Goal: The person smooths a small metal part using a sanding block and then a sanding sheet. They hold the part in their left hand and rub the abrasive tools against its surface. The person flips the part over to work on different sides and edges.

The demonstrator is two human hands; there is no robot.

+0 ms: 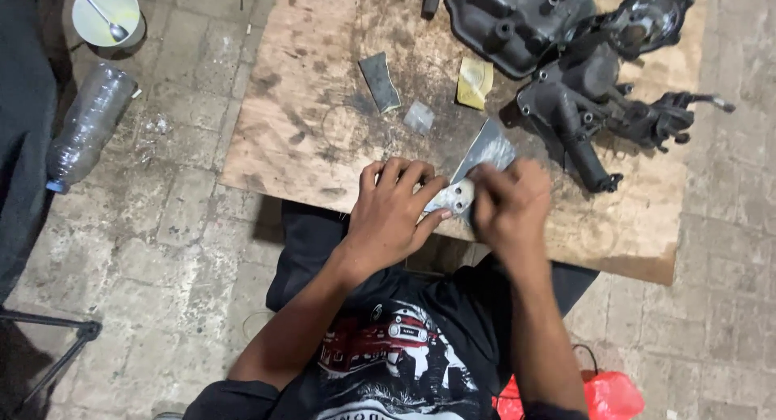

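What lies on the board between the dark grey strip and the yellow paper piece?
In the head view, only bare stained board lies between the dark grey strip and the yellow paper piece.

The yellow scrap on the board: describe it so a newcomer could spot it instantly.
Start at the plywood board on the paved floor. Near its far edge, just left of the black engine parts, lies the yellow scrap. The dark strip and small clear piece nearby are grey; it alone is yellow.

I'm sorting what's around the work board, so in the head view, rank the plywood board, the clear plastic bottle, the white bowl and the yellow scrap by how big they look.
Largest to smallest:
1. plywood board
2. clear plastic bottle
3. white bowl, partly cut by the frame edge, so its place against the bottle is unsure
4. yellow scrap
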